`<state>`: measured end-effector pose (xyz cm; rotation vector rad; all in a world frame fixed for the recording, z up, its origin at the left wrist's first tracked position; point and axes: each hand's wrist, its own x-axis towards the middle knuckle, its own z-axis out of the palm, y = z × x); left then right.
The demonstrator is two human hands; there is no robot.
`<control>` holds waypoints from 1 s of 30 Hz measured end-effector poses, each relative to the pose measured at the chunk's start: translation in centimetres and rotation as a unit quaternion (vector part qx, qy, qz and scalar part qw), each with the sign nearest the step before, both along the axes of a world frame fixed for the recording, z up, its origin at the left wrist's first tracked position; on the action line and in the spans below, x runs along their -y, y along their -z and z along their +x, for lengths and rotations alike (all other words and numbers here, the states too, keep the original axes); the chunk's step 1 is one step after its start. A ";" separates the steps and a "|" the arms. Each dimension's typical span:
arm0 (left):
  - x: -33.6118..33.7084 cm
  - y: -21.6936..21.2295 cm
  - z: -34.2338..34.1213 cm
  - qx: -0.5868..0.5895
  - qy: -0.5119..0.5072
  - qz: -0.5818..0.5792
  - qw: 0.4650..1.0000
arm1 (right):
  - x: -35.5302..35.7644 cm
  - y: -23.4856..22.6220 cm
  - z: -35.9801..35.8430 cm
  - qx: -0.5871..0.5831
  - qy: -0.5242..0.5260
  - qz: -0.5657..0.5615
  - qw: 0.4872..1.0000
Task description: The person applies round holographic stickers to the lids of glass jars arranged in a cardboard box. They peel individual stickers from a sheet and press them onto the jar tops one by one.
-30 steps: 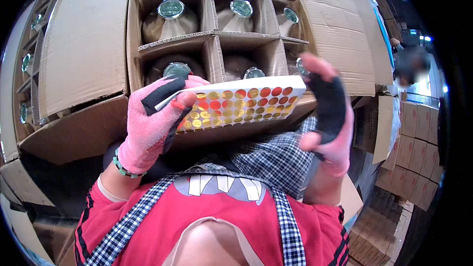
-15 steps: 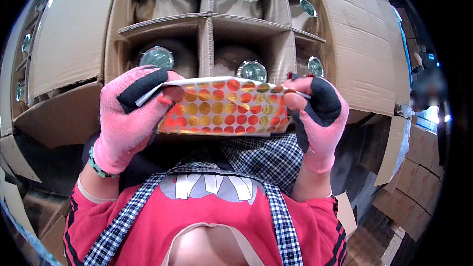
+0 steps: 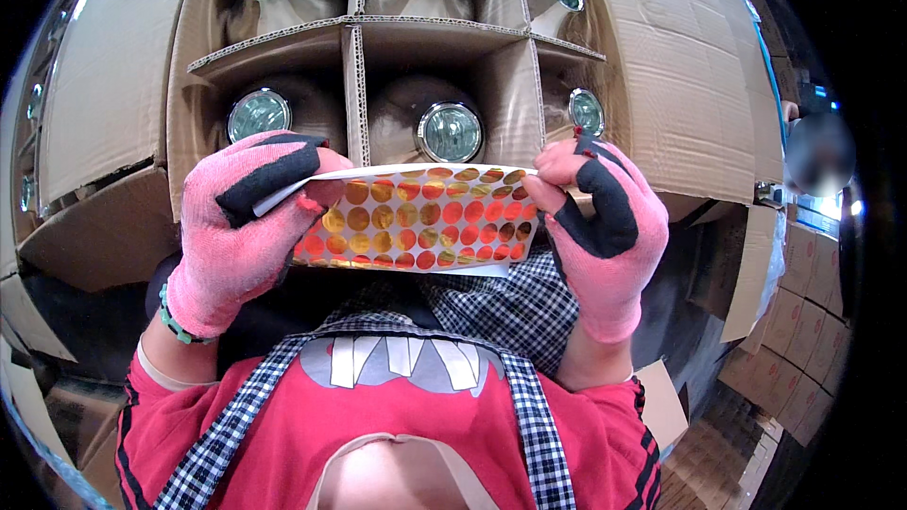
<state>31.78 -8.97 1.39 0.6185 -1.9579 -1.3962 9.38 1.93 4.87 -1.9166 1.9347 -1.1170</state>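
While its upper corners are pinched from both sides, a sheet of round stickers (image 3: 425,217) is held across the centre of the frame, below the near row of an open carton (image 3: 194,132). The sheet is thin and slightly bowed, its white backing covered in rows of glossy foil discs in gold and orange-red; a plain white strip is shown along its lower right edge.

The left end is clamped between the bare thumb and fingers of the left hand (image 3: 241,227), by which a folded white edge is also covered in part. The right end is gripped at its upper corner between the thumb and fingertips of the right hand (image 3: 609,227). The two hands are kept well apart, both clad in pink knitted gloves with smooth black panels. A bracelet (image 3: 175,316) of green beads is worn at the left wrist.

In the upper middle of the frame, the carton is divided into square cells by corrugated dividers (image 3: 357,85), their fluted edges exposed. Clear glass vessels (image 3: 452,132) with thick round rims, tinted green, are seated in the cells. Broad, ribbed cardboard flaps (image 3: 661,66) are spread to either side. At lower centre, a checked woven apron (image 3: 510,302) is worn over a red shirt (image 3: 283,416).
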 end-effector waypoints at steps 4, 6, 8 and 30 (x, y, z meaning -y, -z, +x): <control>-0.3 -0.1 0.1 0.025 -0.041 0.074 0.996 | 0.0 0.4 -0.2 0.040 -0.016 -0.035 0.998; -0.3 -0.4 0.2 0.052 -0.032 0.088 0.994 | -0.4 -0.4 -1.8 0.125 0.021 -0.081 0.989; -0.3 -0.2 0.2 0.070 -0.003 0.143 0.987 | -0.6 -1.0 -3.8 0.057 0.103 -0.004 0.993; -0.8 -0.4 0.6 0.030 -0.024 0.091 0.995 | -0.7 -2.3 0.8 -0.079 -0.046 0.096 0.991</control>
